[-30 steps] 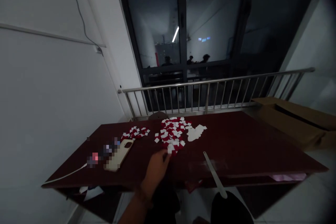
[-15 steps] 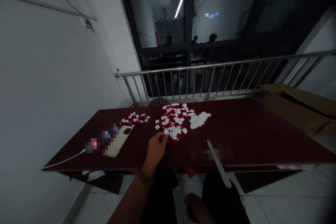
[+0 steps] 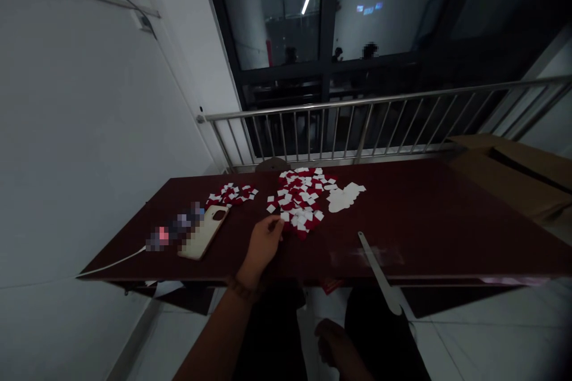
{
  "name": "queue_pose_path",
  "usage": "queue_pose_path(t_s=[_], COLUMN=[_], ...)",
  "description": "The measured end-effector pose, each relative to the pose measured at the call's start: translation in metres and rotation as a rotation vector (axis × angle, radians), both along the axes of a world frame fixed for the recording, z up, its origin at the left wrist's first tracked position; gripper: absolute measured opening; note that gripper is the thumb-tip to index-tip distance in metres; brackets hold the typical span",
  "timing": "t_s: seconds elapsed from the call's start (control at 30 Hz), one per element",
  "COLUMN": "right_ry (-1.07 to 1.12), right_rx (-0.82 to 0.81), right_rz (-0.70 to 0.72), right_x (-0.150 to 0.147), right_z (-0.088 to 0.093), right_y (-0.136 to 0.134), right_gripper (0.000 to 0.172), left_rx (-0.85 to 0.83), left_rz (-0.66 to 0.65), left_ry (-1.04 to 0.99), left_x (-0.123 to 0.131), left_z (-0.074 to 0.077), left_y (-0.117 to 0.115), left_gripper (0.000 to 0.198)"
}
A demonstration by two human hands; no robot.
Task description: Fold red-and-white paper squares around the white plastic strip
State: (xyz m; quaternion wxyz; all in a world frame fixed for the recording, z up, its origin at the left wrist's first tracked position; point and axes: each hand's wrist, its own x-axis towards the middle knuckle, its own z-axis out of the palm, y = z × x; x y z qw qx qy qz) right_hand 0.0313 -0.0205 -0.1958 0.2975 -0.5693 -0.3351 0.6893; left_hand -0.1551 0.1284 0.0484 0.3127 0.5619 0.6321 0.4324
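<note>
L hand (image 3: 264, 244) curled at near edge of red-and-white paper-square pile (image 3: 299, 202), grip unclear; R hand (image 3: 333, 342) loosely curled below pile, grip unclear too.

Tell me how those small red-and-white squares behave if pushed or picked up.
The squares look like thin cut paper, so they are probably light and floppy. Lying loose and overlapping on the dark red tabletop, they would likely slide in clumps when pushed, and one alone may be fiddly to pinch.
</note>
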Motion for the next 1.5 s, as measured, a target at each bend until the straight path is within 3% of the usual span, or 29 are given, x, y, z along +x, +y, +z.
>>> queue_pose_path(t_s=[0.1,0.17,0.3,0.37,0.4,0.47,0.57,0.67,0.73,0.8,1.0,1.2,1.5], right_ry=[-0.026,-0.043,-0.061,-0.113,-0.153,-0.184,-0.121,-0.182,-0.200,-0.197,-0.225,-0.231,-0.239], right_rx=[0.088,0.235,0.493,0.640,0.677,0.691,0.570,0.397,0.369,0.358,0.290,0.293,0.290], right_rz=[0.033,0.118,0.269,0.251,0.230,0.241,0.288,0.229,0.213,0.206,0.218,0.223,0.230], right_x=[0.000,-0.003,-0.011,-0.012,-0.010,-0.005,0.006,0.016,0.018,0.017,0.016,0.017,0.023], right_z=[0.026,0.064,0.163,0.195,0.201,0.191,0.136,0.072,0.043,0.027,0.007,-0.004,-0.013], right_y=[-0.004,-0.006,0.005,0.018,0.024,0.034,0.038,0.038,0.038,0.039,0.041,0.042,0.043], right_gripper=[0.032,0.026,0.021,0.025,0.025,0.024,0.023,0.021,0.021,0.023,0.021,0.024,0.027], left_rx=[0.006,0.003,-0.003,-0.006,-0.008,-0.012,-0.013,-0.010,-0.009,-0.010,-0.006,0.040,-0.054], left_rz=[-0.019,-0.031,-0.055,-0.067,-0.073,-0.085,-0.097,-0.092,-0.090,-0.091,-0.073,0.046,0.018], left_ry=[-0.005,-0.007,0.009,0.021,0.026,0.031,0.035,0.039,0.046,0.056,0.128,0.286,0.784], left_x=[0.003,0.005,0.004,0.003,0.003,0.003,0.004,0.005,0.005,0.004,0.005,0.005,-0.058], left_z=[0.001,0.001,-0.002,-0.003,-0.004,-0.005,-0.005,-0.004,-0.004,-0.004,-0.005,-0.010,0.007], left_y=[0.001,0.001,0.001,0.001,0.001,0.001,0.001,0.001,0.001,0.001,0.005,0.011,-0.037], left_gripper=[0.033,0.032,0.034,0.035,0.036,0.036,0.035,0.035,0.034,0.034,0.037,0.040,0.030])
